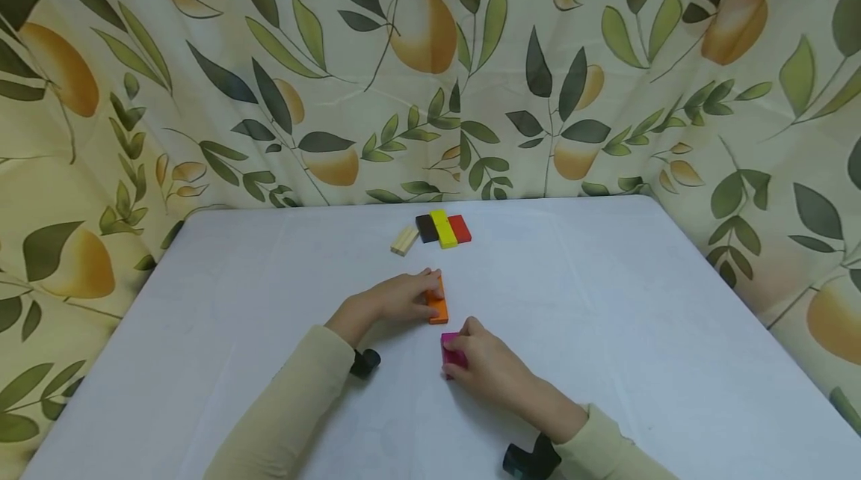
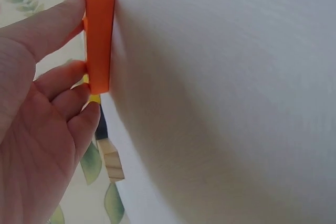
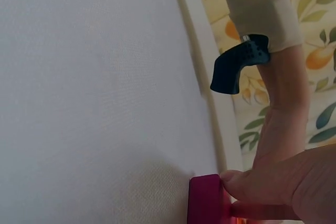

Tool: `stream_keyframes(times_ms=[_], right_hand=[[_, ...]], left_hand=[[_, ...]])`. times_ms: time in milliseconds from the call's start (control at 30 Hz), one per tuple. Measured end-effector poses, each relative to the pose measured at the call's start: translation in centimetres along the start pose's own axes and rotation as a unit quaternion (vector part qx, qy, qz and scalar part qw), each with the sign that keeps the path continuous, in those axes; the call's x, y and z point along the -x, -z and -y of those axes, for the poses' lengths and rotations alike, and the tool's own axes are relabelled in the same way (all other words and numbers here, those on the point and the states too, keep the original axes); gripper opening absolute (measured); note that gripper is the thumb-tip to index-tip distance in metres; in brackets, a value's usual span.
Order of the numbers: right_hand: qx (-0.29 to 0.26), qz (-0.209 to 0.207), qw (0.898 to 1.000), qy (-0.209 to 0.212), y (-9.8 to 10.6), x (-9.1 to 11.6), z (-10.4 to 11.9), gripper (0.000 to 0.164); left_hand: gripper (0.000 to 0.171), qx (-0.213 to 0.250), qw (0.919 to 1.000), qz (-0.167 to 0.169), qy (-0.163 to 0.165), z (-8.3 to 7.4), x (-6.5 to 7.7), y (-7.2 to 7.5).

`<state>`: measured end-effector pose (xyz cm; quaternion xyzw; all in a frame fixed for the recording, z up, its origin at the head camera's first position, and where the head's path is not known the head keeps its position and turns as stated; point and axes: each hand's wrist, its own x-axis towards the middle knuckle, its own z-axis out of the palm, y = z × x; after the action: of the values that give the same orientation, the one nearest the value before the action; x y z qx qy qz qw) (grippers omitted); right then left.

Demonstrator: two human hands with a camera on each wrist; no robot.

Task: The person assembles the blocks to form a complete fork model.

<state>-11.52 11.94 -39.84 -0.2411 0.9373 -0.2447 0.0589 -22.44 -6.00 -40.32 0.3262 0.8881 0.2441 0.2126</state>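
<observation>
In the head view the left hand (image 1: 406, 297) holds an orange rectangular block (image 1: 439, 308), which lies flat on the white table. Thumb and fingers are set apart along that block (image 2: 100, 35) in the left wrist view. Nearer the front, the right hand (image 1: 494, 364) grips a magenta block (image 1: 453, 353), its thumb towards the near end. Only part of this magenta block (image 3: 203, 198) shows at the bottom of the right wrist view, and the hand covers some of it. The two blocks are a small gap apart.
Towards the back of the white table (image 1: 572, 278) lie a black block (image 1: 426, 229), a yellow block (image 1: 443, 229) and a red block (image 1: 460, 229) side by side. Pale wooden pieces (image 1: 404, 240) lie left of them. A patterned curtain (image 1: 498, 76) hangs behind the table.
</observation>
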Motion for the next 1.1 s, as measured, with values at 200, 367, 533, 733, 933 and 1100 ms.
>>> stream_keyframes(times_ms=[200, 367, 533, 733, 933, 1100], right_hand=[[0.011, -0.002, 1.000, 0.008, -0.1, 0.1, 0.1, 0.029], [0.017, -0.002, 1.000, 0.019, -0.3, -0.1, 0.5, 0.024], [0.021, 0.006, 1.000, 0.022, -0.5, 0.0, 0.9, 0.027], [0.029, 0.007, 0.999, 0.031, -0.6, 0.0, 1.2, 0.034], [0.036, 0.003, 0.998, 0.046, -0.8, 0.1, 1.3, 0.034], [0.040, 0.000, 0.998, 0.048, -1.0, 0.1, 1.5, 0.034]], left_hand=[[0.021, 0.004, 0.9999, 0.007, -0.015, 0.1, 0.2, 0.0], [0.020, 0.004, 0.9999, 0.009, -0.012, 0.1, 0.3, 0.1], [0.017, 0.015, 0.9997, 0.010, -0.017, 0.1, 0.6, 0.0], [0.015, 0.022, 0.9994, 0.010, -0.026, 0.1, 0.8, -0.1], [0.016, 0.021, 0.9994, 0.010, -0.027, 0.0, 1.1, -0.2], [0.016, 0.025, 0.9993, 0.006, -0.027, 0.0, 1.3, -0.3]])
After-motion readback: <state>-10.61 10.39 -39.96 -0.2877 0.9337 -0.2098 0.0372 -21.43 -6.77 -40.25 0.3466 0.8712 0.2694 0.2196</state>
